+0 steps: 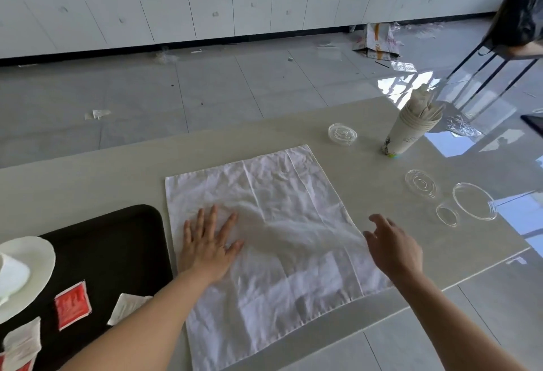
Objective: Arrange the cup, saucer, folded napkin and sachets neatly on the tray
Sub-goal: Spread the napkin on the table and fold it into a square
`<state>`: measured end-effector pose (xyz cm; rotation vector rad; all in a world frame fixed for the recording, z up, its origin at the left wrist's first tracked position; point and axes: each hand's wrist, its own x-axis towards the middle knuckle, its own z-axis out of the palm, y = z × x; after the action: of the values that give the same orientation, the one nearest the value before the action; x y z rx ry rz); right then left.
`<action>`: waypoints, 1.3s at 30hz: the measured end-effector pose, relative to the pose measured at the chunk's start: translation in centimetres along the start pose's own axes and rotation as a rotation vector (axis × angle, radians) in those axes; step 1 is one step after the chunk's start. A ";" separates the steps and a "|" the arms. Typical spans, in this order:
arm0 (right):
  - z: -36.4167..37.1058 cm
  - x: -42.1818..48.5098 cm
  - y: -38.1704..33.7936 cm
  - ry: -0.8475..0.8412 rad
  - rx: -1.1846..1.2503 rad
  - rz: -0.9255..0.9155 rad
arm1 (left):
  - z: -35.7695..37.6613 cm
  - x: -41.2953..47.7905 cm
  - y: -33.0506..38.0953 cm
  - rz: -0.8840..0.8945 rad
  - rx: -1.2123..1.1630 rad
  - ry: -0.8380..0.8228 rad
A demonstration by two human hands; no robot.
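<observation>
A white cloth napkin [279,194] lies spread out flat and creased on the pale table. My left hand [208,244] presses flat on its left part, fingers straight and spread. At the napkin's right edge hovers my right hand [390,247], fingers loosely bent and holding nothing. A black tray [117,241] sits at the left. On it are a white saucer [32,253] with a white cup [11,273] at the frame's edge, a red sachet [72,304], a white sachet [126,307] and more sachets [20,344] at the lower left.
A stack of paper cups [408,132] stands at the back right. Clear plastic lids [342,133] [420,183] [447,214] and a clear dish [474,200] lie around it. The table's front edge runs diagonally under my right forearm. A chair [499,62] stands beyond the table.
</observation>
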<state>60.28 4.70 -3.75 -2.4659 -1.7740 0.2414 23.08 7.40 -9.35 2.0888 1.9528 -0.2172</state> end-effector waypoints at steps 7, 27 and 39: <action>4.1 -3.6 -0.6 -0.204 -0.098 -0.420 | 1.2 -4.1 1.4 0.149 -0.001 0.180; 3.9 -5.0 -0.9 -0.350 -0.176 -0.354 | -0.2 -7.8 0.7 0.179 -0.141 0.085; 3.7 -5.2 4.9 -0.109 0.145 -0.728 | 3.6 -19.2 0.5 0.206 -0.144 0.274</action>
<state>62.54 -1.80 -7.83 -1.5921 -2.4421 0.4176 22.33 -12.00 -7.10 2.2995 1.8097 0.2566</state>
